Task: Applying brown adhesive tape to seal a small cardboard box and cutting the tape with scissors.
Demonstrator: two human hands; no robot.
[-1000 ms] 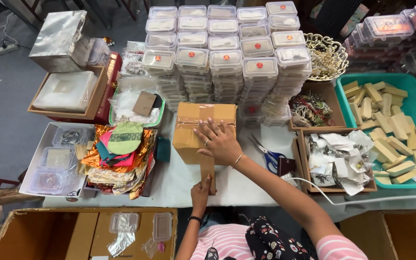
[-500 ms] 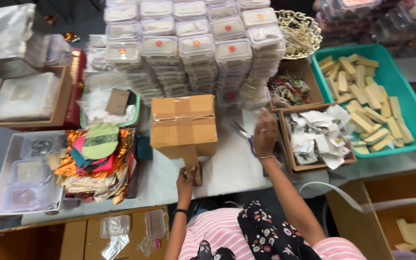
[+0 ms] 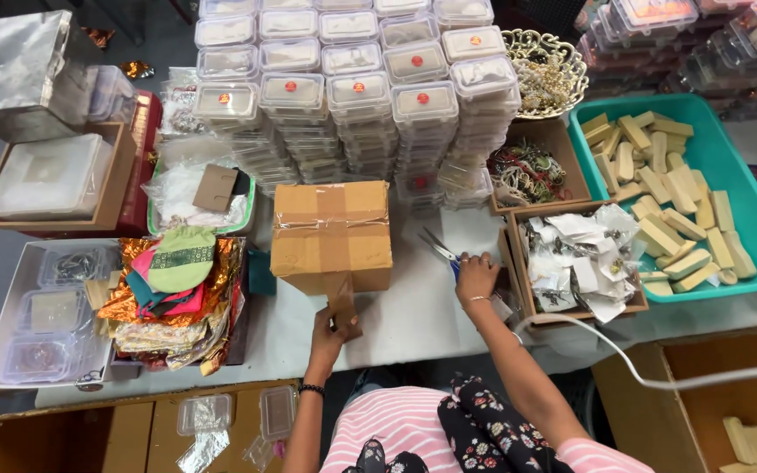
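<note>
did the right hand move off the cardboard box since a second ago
Yes. The right hand has left the top of the cardboard box and gone rightward to the scissors, beside the tray of small packets. The left hand grips the tape strip.

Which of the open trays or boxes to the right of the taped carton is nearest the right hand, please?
The low brown cardboard box of white paper packets, just beside the right hand. The teal tray of wooden blocks and the box of jewellery lie farther off.

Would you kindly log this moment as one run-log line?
left hand: grips tape strip on cardboard box | right hand: on scissors | scissors: flat on table, beside box
</note>
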